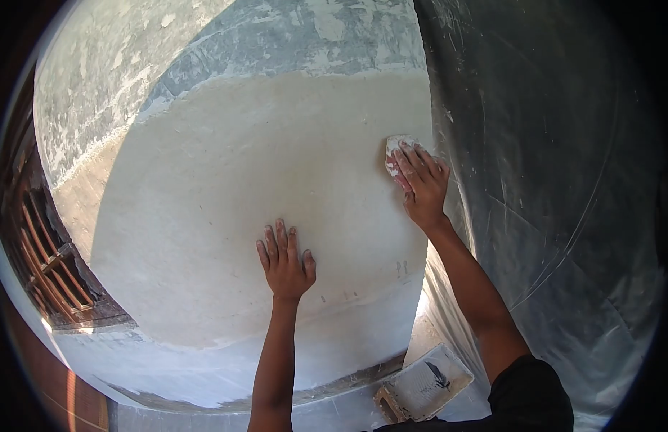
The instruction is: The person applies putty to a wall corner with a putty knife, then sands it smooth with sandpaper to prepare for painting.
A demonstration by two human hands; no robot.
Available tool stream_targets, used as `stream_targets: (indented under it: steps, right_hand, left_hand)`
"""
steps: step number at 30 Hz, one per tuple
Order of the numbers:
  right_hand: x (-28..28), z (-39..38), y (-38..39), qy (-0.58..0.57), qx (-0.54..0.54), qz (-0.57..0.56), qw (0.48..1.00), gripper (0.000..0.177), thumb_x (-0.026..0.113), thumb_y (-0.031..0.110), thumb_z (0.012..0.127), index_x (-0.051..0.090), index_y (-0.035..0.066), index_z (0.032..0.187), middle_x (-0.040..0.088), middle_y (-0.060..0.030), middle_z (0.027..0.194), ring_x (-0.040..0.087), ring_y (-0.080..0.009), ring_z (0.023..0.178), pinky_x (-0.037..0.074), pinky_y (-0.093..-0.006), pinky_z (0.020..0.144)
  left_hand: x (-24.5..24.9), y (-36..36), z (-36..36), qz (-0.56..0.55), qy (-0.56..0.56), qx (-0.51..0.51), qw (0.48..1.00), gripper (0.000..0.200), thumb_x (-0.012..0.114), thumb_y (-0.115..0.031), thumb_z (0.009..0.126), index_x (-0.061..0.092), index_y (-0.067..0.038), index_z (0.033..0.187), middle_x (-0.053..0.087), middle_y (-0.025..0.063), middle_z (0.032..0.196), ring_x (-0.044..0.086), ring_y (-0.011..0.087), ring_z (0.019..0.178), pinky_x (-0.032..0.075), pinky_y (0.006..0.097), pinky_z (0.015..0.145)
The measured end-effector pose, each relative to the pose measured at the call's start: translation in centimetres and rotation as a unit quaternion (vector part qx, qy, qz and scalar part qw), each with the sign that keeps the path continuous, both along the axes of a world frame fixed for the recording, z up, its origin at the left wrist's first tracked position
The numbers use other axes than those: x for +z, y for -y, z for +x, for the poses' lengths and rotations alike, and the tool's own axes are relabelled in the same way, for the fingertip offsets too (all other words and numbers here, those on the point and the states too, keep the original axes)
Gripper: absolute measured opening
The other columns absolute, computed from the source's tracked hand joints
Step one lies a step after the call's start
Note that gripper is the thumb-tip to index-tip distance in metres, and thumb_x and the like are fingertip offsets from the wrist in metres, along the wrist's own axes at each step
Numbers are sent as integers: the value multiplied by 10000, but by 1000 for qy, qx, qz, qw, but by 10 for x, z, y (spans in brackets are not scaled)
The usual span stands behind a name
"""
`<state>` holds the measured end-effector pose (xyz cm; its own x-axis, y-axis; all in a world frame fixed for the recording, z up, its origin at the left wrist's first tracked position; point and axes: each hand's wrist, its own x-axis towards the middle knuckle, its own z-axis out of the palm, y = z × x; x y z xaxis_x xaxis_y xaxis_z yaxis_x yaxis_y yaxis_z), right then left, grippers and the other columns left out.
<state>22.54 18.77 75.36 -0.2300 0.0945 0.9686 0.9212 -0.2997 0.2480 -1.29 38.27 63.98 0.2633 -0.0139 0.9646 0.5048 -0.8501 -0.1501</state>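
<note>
In the head view, a plastered wall (pixel 276 158) fills the middle, with a smooth pale coat between rougher grey patches above and a whiter band below. My left hand (pixel 285 268) lies flat against the pale coat, fingers spread and tips dusted white; it holds nothing. Higher up, by the wall's right edge, my right hand (pixel 427 189) is closed over a reddish sanding pad (pixel 396 160) caked with white. The pad is against the wall surface, and its underside is hidden.
Dark plastic sheeting (pixel 557 201) hangs along the right side. A dirty white tray (pixel 431 381) stands low in front, holding a dark smear. At the left is a wooden slatted window (pixel 54 277). Sunlight falls on the upper-left wall.
</note>
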Motion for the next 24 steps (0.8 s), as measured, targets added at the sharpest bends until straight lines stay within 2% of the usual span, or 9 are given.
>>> stream_targets:
  steps: [4, 10, 12, 14, 15, 18, 20, 22, 24]
  right_hand:
    - [4, 10, -7, 10, -9, 23, 1000, 625, 674, -4, 726, 611, 138, 1331, 609, -47, 1348, 515, -258, 1287, 320, -470, 1039]
    - [-62, 2, -3, -11, 20, -54, 998, 580, 675, -3, 725, 634, 120, 1290, 623, -51, 1315, 536, -263, 1260, 308, -472, 1048]
    - [-44, -7, 6, -12, 26, -53, 998, 576, 658, -25, 722, 641, 111, 1281, 629, -52, 1310, 538, -260, 1258, 308, -466, 1041]
    - [-14, -19, 9, -8, 50, 6, 999, 568, 657, -20, 744, 629, 111, 1295, 630, -51, 1313, 541, -258, 1253, 308, -463, 1037]
    - [3, -18, 8, -4, 15, 5, 1000, 542, 684, 33, 775, 617, 111, 1307, 631, -49, 1306, 543, -259, 1246, 310, -464, 1036]
    - [14, -9, -10, -25, 10, -6, 1000, 555, 676, 22, 779, 605, 113, 1322, 634, -49, 1294, 543, -263, 1244, 314, -468, 1032]
    - [-25, -2, -18, -18, 24, 15, 999, 532, 643, -15, 774, 632, 106, 1292, 636, -62, 1311, 535, -271, 1269, 311, -459, 1019]
    - [-62, -6, -5, -30, 41, -53, 997, 536, 655, -23, 757, 633, 93, 1280, 637, -76, 1276, 542, -277, 1248, 328, -479, 1024]
    - [-71, -8, 12, -49, 50, -44, 997, 541, 655, -29, 746, 637, 88, 1273, 637, -82, 1280, 544, -281, 1250, 330, -477, 1024]
  left_hand:
    - [0, 0, 1, -4, 0, 4, 1000, 581, 467, -279, 937, 419, 5, 1442, 348, 229, 1568, 239, 420, 1489, 116, 567, 1205]
    - [-1, 2, 1, -12, 1, 11, 1000, 586, 469, -296, 934, 429, 1, 1437, 349, 228, 1568, 240, 426, 1486, 115, 571, 1203]
    - [0, 4, 3, -6, 22, 14, 1000, 556, 488, -278, 922, 467, -36, 1423, 390, 191, 1556, 273, 381, 1485, 138, 552, 1208]
    - [2, 3, 3, -9, 23, 11, 1000, 562, 490, -277, 918, 463, -37, 1426, 388, 192, 1557, 272, 384, 1484, 139, 555, 1207]
    - [1, 4, 2, -13, 20, 6, 1000, 569, 493, -276, 914, 459, -39, 1429, 387, 192, 1558, 272, 386, 1484, 139, 557, 1206]
    - [0, 3, 2, -9, 22, 7, 1000, 573, 497, -272, 907, 459, -40, 1430, 380, 192, 1562, 267, 388, 1485, 140, 558, 1205]
    - [-1, 4, 3, -12, 22, 12, 1000, 570, 493, -275, 908, 463, -37, 1425, 380, 193, 1561, 269, 390, 1484, 141, 559, 1205]
    - [0, 4, 3, -9, 21, 15, 1000, 567, 490, -277, 909, 467, -34, 1421, 380, 195, 1561, 271, 392, 1483, 142, 559, 1204]
    - [0, 5, 3, -11, 24, 17, 1000, 555, 478, -286, 917, 480, -30, 1409, 394, 198, 1551, 274, 393, 1481, 143, 559, 1203]
